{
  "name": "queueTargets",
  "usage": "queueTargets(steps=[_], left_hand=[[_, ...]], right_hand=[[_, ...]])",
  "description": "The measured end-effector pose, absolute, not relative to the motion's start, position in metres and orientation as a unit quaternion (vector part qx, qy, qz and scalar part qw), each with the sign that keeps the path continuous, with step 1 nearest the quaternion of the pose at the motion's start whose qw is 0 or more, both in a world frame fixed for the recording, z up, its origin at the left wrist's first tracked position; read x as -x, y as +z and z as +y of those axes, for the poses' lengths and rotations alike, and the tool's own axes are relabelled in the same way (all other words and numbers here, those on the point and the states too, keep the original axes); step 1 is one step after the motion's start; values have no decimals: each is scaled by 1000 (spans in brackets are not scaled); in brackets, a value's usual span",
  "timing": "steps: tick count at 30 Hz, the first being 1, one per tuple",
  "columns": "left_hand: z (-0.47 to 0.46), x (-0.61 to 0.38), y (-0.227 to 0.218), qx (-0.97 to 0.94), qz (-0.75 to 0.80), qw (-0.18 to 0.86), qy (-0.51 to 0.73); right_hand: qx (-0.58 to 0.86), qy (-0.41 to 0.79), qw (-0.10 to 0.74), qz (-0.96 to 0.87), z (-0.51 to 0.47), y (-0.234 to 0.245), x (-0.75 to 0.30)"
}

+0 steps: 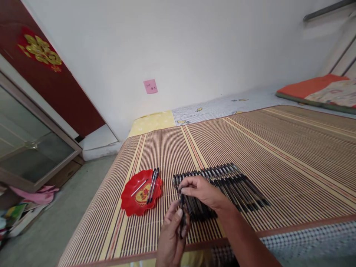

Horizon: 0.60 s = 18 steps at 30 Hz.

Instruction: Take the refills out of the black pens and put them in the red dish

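My left hand [172,226] is closed around the lower part of a black pen [182,218], held upright near the front edge of the bed. Above it, my right hand [198,190] pinches at the pen's upper end. Behind and beside my right hand, a long row of black pens [236,189] lies side by side on the striped mat, partly hidden by my right hand and forearm. To the left of my hands sits a red scalloped plate [128,204], with two pens [152,185] and a thin white stick [138,188] in it.
A striped bamboo mat [222,141] covers the bed. An orange pillow or folded cloth [308,87] lies at the far right. On the white wall is a pink note [150,86]. A glass-panelled door [30,141] and floor clutter [30,207] stand at the left.
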<state>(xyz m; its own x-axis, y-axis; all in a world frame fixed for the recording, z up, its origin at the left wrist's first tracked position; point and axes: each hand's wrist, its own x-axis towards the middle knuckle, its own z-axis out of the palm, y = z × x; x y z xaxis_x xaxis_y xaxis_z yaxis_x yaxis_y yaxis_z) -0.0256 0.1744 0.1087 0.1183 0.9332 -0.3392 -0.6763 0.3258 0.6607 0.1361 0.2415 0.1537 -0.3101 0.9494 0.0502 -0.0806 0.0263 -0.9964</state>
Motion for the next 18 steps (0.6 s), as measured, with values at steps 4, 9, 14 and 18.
queueTargets(steps=[4, 9, 14, 18], left_hand=[[175, 24, 109, -214, 374, 709, 558], [179, 21, 105, -267, 388, 684, 557], [179, 20, 102, -322, 404, 655, 551], [184, 31, 117, -373, 469, 579, 552]], right_hand=[[385, 570, 448, -571, 242, 155, -135], [395, 566, 450, -566, 241, 156, -135], [402, 546, 452, -579, 241, 155, -133], [399, 542, 461, -578, 245, 156, -139]])
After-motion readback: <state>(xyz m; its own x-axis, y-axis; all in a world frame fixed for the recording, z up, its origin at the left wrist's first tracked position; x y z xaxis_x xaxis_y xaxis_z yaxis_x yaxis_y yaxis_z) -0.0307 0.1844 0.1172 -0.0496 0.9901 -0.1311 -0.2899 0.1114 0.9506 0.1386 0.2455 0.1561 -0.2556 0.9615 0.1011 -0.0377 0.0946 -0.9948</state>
